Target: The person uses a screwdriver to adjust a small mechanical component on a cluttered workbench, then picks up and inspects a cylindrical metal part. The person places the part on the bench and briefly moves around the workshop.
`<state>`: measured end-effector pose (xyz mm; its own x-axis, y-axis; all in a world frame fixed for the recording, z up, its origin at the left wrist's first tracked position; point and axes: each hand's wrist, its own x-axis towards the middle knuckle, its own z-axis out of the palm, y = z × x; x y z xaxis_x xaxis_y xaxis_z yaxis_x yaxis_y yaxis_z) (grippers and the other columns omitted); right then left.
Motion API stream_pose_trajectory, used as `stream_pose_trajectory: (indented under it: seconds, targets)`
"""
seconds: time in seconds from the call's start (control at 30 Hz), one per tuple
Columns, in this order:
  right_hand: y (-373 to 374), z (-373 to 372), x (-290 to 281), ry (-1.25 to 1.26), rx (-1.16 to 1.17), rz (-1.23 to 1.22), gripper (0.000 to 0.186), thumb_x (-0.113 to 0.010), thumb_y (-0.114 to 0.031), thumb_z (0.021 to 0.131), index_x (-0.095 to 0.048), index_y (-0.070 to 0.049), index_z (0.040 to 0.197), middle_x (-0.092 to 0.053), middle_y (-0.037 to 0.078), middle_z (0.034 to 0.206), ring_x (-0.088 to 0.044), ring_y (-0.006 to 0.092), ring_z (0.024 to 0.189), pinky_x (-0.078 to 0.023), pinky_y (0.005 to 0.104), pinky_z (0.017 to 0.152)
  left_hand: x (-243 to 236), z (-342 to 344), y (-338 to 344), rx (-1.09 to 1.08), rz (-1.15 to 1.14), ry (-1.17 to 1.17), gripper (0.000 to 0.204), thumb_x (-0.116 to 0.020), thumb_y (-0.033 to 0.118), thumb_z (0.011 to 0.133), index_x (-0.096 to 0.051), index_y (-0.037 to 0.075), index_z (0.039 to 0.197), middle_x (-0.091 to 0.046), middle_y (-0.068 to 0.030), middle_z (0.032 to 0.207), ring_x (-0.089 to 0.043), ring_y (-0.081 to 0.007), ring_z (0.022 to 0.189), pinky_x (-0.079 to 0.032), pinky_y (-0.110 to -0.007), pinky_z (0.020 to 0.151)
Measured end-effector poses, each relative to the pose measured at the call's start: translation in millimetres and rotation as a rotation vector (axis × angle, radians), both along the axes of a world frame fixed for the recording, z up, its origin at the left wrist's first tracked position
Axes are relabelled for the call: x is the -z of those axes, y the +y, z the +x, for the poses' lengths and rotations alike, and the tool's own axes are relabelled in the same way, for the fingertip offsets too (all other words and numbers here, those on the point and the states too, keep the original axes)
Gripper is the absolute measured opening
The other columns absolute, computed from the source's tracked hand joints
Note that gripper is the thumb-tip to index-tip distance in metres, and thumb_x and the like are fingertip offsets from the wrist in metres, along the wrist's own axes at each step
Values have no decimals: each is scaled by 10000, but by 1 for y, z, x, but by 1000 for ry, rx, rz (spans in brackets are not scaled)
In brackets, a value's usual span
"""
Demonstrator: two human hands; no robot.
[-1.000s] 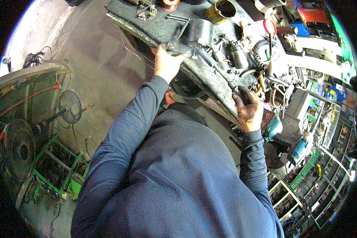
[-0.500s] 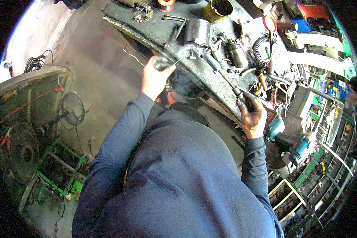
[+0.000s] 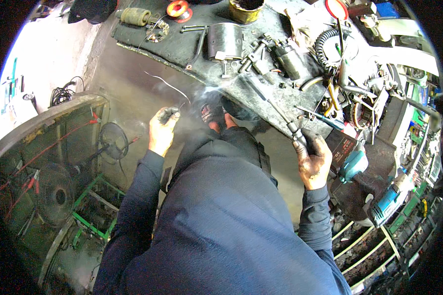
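Note:
A soldering iron (image 3: 281, 113) is gripped in my right hand (image 3: 314, 160), its dark handle inside my closed fingers. The iron's long shaft and broad dark tip point up and left over the near edge of the workbench (image 3: 290, 110), with thin smoke around the tip. My left hand (image 3: 162, 132), left of the bench edge, pinches a thin silvery wire (image 3: 170, 86) that looks like solder. The wire curves up from the blackened fingertips into the air. On the bench beyond the iron lie a metal cylinder (image 3: 225, 41) and a smaller dark cylindrical motor part (image 3: 291, 62).
A red-orange wire spool (image 3: 179, 10) and a yellowish can (image 3: 246, 11) stand at the bench's far side. A coiled black cable (image 3: 328, 49) and a teal power tool (image 3: 353, 166) lie to the right. A metal bin wall (image 3: 49, 118) and a fan (image 3: 58, 196) are at left.
My left hand has drawn away from the bench edge, down and left, with the wire. The right hand still holds the iron over the bench. The whole view has shifted slightly.

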<state>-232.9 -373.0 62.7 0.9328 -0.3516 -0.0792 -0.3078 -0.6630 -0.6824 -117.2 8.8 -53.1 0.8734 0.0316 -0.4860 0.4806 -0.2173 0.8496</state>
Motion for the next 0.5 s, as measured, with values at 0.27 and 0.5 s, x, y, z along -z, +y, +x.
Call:
stream_pose_trajectory:
  seconds: [0.27,0.5]
  targets:
    - [-2,15,1,34,-62,-135,402,-869,-154,750,-744,-90,1127,-719,149,994,-717,343,878,-579,407,773,-23,28,-45,33,124,-87,190,-638,53,993,-698,-9,1162,-704,-38,1087,-620,-117,988,-492,-262,908]
    - [-6,36,-8,-38,-165,-234,379,-859,-206,775,-742,-110,1123,-726,132,1009,-716,328,880,-579,387,789,-26,30,-75,-22,-29,-92,304,-600,-41,968,-685,-10,1258,-715,-58,1117,-640,-116,961,-516,-246,878]
